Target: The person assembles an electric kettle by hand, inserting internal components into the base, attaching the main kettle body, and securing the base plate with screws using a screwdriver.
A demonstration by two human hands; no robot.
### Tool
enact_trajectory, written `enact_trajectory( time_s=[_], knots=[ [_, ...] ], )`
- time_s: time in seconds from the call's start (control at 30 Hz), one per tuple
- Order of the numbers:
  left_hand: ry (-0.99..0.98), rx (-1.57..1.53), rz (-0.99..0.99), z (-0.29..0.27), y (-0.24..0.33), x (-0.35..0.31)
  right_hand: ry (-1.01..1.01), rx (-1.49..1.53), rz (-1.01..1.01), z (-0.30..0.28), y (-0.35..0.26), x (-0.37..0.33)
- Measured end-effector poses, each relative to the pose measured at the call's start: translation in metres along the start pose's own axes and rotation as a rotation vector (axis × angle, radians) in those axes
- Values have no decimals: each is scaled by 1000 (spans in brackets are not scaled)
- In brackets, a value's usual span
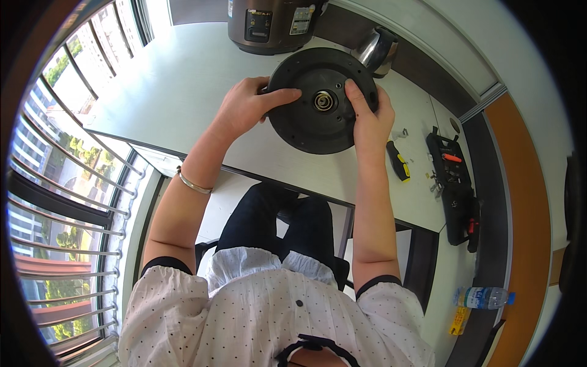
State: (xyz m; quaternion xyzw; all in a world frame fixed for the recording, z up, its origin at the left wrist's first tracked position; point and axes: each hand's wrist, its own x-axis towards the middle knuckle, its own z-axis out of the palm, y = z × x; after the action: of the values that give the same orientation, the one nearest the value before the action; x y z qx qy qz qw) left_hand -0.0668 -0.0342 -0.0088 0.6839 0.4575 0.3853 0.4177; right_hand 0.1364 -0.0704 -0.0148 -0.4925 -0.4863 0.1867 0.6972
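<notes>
A round black disc (309, 129) with several small holes is held up over the white table, its face turned toward me. A brass-coloured coil spring (323, 101) sits in the hole at its middle. My left hand (247, 104) grips the disc's left edge, the thumb lying across the face toward the spring. On the other side my right hand (372, 116) grips the right edge, its thumb pressed on the face beside a small hole. The fingers behind the disc are mostly hidden.
Behind the disc stand a brown electric cooker (272, 24) and a steel kettle (378, 50). To the right lie a yellow-black screwdriver (398, 161), small metal parts (435, 181) and an open black tool case (451, 177). A water bottle (484, 298) lies lower right. Barred windows (67, 183) are at left.
</notes>
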Motion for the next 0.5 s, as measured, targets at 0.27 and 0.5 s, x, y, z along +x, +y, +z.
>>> enact_trajectory(
  time_s=[0.27,0.5],
  knots=[
    [-24,-94,2,-3,-4,0,-24,-18,14,3,-4,-3],
    [7,-89,11,2,1,-3,-16,-1,36,-1,-3,-4]
  ],
)
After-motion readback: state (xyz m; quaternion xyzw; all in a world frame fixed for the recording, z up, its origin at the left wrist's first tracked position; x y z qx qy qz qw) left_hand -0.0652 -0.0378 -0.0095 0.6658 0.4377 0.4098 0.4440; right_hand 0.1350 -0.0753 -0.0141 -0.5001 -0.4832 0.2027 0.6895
